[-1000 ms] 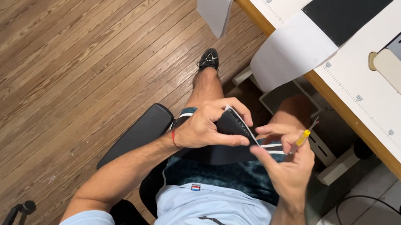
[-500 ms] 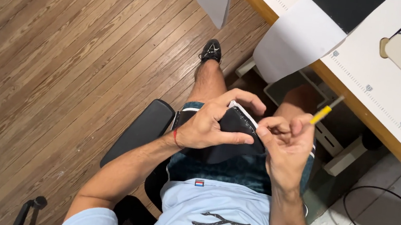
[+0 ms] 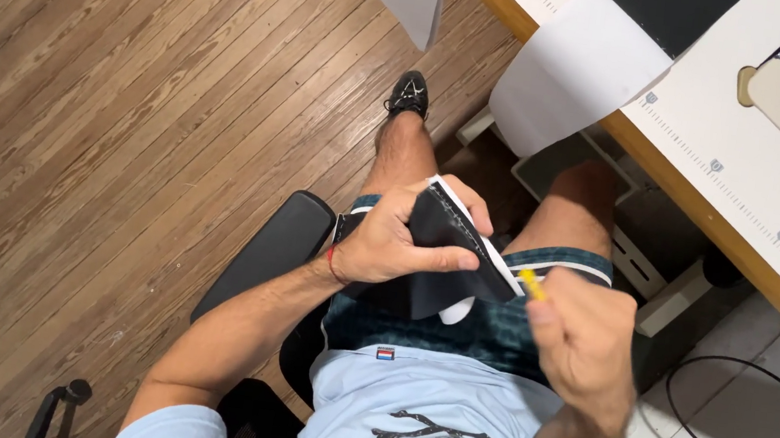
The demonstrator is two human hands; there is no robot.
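Black fabric piece in left hand

Left hand clasped, right hand fisted

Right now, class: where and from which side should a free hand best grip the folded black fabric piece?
Probably the folded black fabric piece at its lower right end, coming from the right: the left hand already pinches its left part, while the white-trimmed stitched edge there juts free toward the right hand.

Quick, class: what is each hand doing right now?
Left hand: closed on the black fabric piece.
Right hand: closed around a yellow-handled tool.
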